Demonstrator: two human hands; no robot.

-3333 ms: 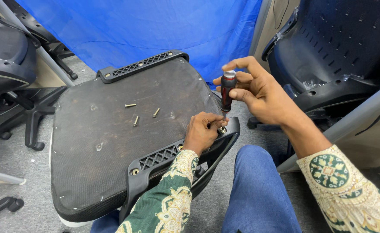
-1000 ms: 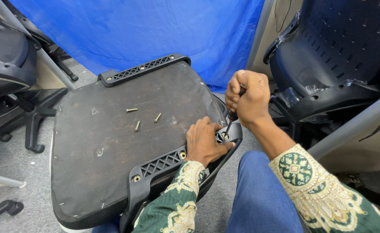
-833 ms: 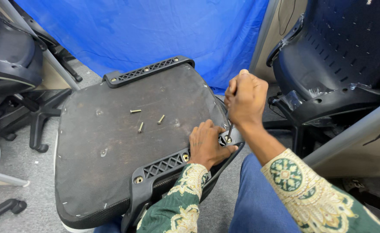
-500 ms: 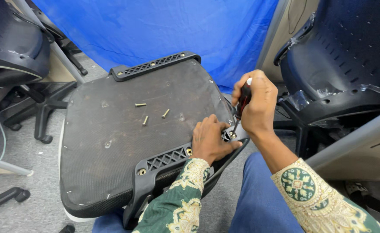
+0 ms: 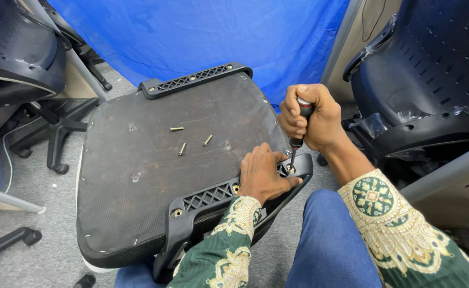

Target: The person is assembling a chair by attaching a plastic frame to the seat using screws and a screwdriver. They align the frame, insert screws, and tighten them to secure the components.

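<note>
Firmly gripped screwdriver (image 5: 300, 124) over bracket (image 5: 213, 196)

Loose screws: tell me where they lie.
Head view: three screws lie mid-panel on the seat base, left of both hands, between the two black brackets.

one head-worn camera looks steeply down and forward from close above – the upturned chair seat base (image 5: 154, 176) fills the middle, blue cloth (image 5: 192, 37) beyond.
</note>
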